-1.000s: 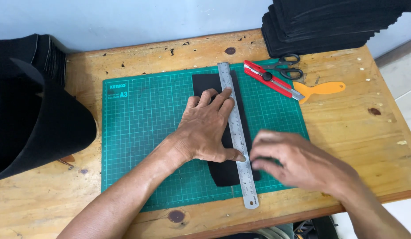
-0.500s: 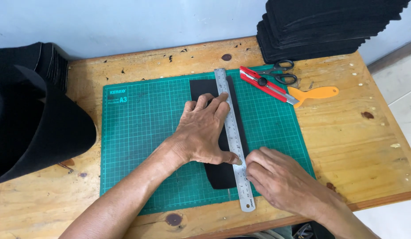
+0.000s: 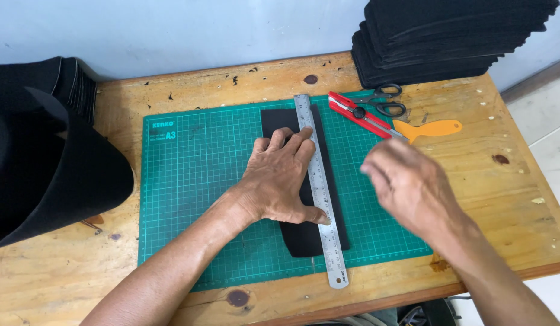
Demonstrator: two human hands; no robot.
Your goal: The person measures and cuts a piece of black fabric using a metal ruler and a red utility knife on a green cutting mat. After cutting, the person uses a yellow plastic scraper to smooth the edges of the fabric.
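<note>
**Left hand pins steel ruler on black strip; right hand lifted clear**

We find our left hand (image 3: 280, 181) pressed flat on a steel ruler (image 3: 320, 193) and on the black foam strip (image 3: 274, 121) beneath it. The fingers (image 3: 301, 140) are spread narrow and lie along the ruler's left edge, with the thumb tip touching the ruler lower down. They press rather than grip; nothing is closed inside the hand.

The ruler runs lengthwise down the strip, tilted slightly, and its lower end passes over the near edge of the green cutting mat (image 3: 195, 181) onto the table (image 3: 509, 199). The strip lies on the mat, right of centre, with a narrow band of it showing to the right of the ruler.

We note our right hand (image 3: 406, 187) above the right part of the mat, apart from the ruler. It is blurred. The fingers are loosely curled, and we cannot tell whether they hold anything.

Further right, on the mat's upper corner and the table, lie a red utility knife (image 3: 358, 115), black-handled scissors (image 3: 379, 99) and an orange plastic tool (image 3: 431, 128), close together. A stack of black sheets (image 3: 449, 36) stands at the far right corner of the table. A roll of black material (image 3: 50, 175) sits at the left edge.
</note>
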